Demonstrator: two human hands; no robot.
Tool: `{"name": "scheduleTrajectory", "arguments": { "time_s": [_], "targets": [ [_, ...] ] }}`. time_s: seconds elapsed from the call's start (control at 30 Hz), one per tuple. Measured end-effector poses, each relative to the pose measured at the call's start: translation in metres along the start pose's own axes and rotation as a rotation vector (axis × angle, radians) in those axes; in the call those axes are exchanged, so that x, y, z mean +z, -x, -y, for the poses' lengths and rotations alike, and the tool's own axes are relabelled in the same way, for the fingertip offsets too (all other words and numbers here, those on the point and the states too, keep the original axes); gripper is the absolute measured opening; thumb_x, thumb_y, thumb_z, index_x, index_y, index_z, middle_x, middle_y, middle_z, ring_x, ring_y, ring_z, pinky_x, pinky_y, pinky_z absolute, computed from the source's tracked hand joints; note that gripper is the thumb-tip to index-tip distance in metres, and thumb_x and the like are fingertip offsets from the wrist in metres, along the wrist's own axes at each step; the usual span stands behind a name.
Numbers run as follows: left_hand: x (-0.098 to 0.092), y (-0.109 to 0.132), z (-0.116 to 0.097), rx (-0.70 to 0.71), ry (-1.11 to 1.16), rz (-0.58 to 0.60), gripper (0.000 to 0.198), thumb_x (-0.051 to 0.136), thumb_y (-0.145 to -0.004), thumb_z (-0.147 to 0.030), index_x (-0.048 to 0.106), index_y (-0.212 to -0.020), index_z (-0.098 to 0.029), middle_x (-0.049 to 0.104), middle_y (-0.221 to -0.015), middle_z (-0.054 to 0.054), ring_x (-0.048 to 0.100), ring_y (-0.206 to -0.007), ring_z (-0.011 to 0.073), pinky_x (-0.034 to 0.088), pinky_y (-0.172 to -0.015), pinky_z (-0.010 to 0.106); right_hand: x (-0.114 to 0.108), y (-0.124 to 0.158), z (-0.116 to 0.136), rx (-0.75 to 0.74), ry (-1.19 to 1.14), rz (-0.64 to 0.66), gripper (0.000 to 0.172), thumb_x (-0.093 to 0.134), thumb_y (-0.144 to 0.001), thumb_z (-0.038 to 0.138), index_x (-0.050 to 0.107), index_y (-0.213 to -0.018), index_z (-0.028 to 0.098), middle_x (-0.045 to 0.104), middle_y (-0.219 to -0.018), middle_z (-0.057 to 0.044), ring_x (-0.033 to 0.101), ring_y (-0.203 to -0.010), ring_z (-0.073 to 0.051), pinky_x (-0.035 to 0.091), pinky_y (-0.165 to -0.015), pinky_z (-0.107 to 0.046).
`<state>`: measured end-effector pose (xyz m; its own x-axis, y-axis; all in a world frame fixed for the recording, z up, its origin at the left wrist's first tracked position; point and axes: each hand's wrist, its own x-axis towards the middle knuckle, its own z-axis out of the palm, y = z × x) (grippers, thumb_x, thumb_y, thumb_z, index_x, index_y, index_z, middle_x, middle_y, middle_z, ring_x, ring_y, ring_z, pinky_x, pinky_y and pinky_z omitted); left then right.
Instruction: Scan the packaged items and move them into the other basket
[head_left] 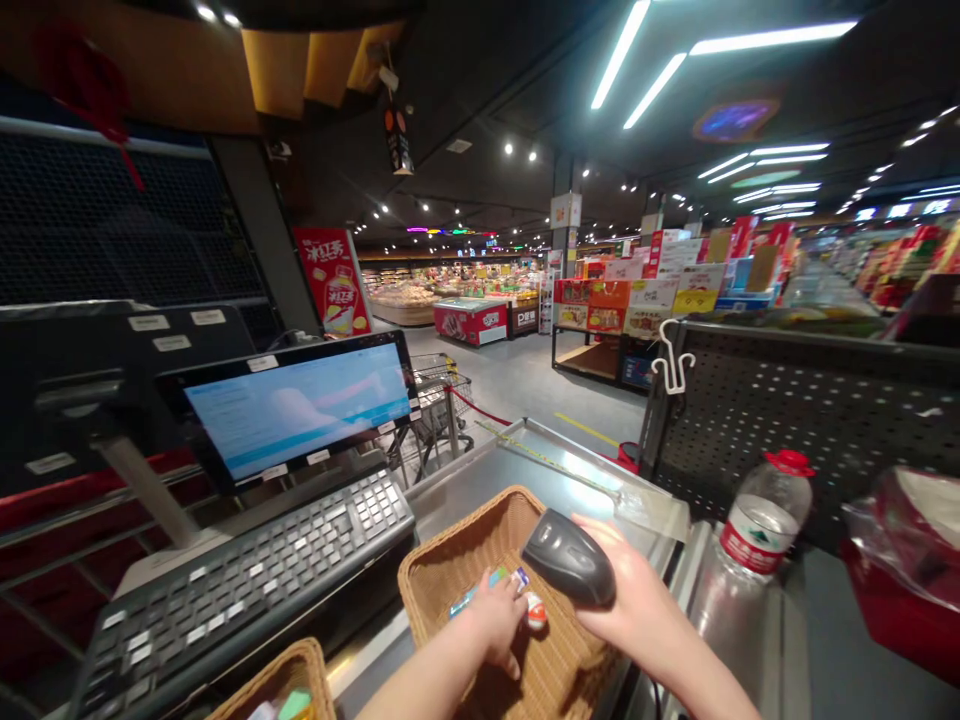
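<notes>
A brown wicker basket [442,565] sits on the metal counter, with a few small packaged items inside, among them a red and white one [535,611] and a blue-green one [463,601]. My left hand [498,620] reaches into the basket over these items, its fingers spread and its palm down; whether the fingertips touch them is unclear. Wrapped in my right hand [619,580] is a dark grey handheld scanner [570,558], held above the basket's right side, with its head pointing left.
A black keyboard [262,580] and a lit monitor [300,410] stand at the left. Part of a second basket [315,660] shows at the bottom. To the right are a large plastic bottle [761,520], a perforated panel [750,420] and a red container [900,600].
</notes>
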<state>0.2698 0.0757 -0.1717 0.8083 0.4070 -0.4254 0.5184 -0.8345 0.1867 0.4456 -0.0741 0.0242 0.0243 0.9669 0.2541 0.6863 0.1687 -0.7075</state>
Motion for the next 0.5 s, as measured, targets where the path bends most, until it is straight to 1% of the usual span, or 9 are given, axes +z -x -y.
{"name": "scheduleTrajectory", "arguments": {
  "time_s": [0.1,0.2,0.27,0.33,0.4,0.5],
  "targets": [
    [-0.003,-0.007,-0.004,-0.049,0.032,-0.029,0.107,0.076,-0.065,-0.061,0.032,-0.153,-0.017,0.027,-0.161,0.023,0.022,-0.15,0.0373,0.004,-0.119,0.065,-0.001,-0.001,-0.003,0.004,0.005,-0.002,0.055,0.066,-0.062,0.016,0.069,-0.117,0.019,0.069,-0.125,-0.014,0.047,-0.136,-0.04,0.025,-0.118,-0.063],
    [-0.006,-0.016,-0.004,-0.098,0.057,-0.067,0.106,0.076,-0.068,-0.056,0.027,-0.155,-0.018,0.026,-0.161,0.023,0.021,-0.15,0.0377,0.006,-0.118,0.066,-0.001,-0.004,-0.007,0.016,0.047,-0.01,0.057,0.064,-0.06,0.014,0.068,-0.118,0.018,0.068,-0.127,-0.015,0.047,-0.136,-0.04,0.024,-0.119,-0.064],
    [-0.005,-0.023,-0.003,-0.069,0.055,-0.055,0.104,0.077,-0.068,-0.053,0.028,-0.154,-0.021,0.026,-0.161,0.022,0.022,-0.149,0.0389,0.008,-0.117,0.068,-0.002,-0.005,-0.009,0.024,0.08,-0.007,0.058,0.062,-0.06,0.013,0.068,-0.118,0.019,0.068,-0.127,-0.015,0.048,-0.137,-0.039,0.021,-0.12,-0.065],
    [0.0,-0.028,-0.001,0.012,0.031,-0.032,0.101,0.081,-0.065,-0.049,0.034,-0.152,-0.026,0.028,-0.161,0.019,0.023,-0.148,0.0407,0.011,-0.115,0.07,-0.002,-0.006,-0.011,0.03,0.105,-0.001,0.057,0.062,-0.061,0.014,0.068,-0.117,0.02,0.069,-0.127,-0.014,0.047,-0.137,-0.039,0.018,-0.12,-0.065],
    [0.006,-0.032,0.001,0.105,-0.014,-0.023,0.092,0.084,-0.061,-0.047,0.047,-0.144,-0.029,0.03,-0.161,0.017,0.025,-0.147,0.0425,0.014,-0.114,0.07,-0.003,-0.007,-0.013,0.037,0.118,0.006,0.055,0.062,-0.062,0.015,0.068,-0.116,0.021,0.068,-0.128,-0.014,0.047,-0.138,-0.038,0.017,-0.121,-0.065],
    [0.016,-0.037,0.001,0.186,-0.07,-0.077,0.079,0.086,-0.058,-0.048,0.062,-0.129,-0.025,0.031,-0.16,0.017,0.025,-0.146,0.0443,0.016,-0.114,0.068,-0.003,-0.008,-0.014,0.051,0.128,0.012,0.054,0.062,-0.063,0.015,0.068,-0.116,0.021,0.067,-0.131,-0.014,0.046,-0.138,-0.038,0.017,-0.121,-0.065]
  ]
}}
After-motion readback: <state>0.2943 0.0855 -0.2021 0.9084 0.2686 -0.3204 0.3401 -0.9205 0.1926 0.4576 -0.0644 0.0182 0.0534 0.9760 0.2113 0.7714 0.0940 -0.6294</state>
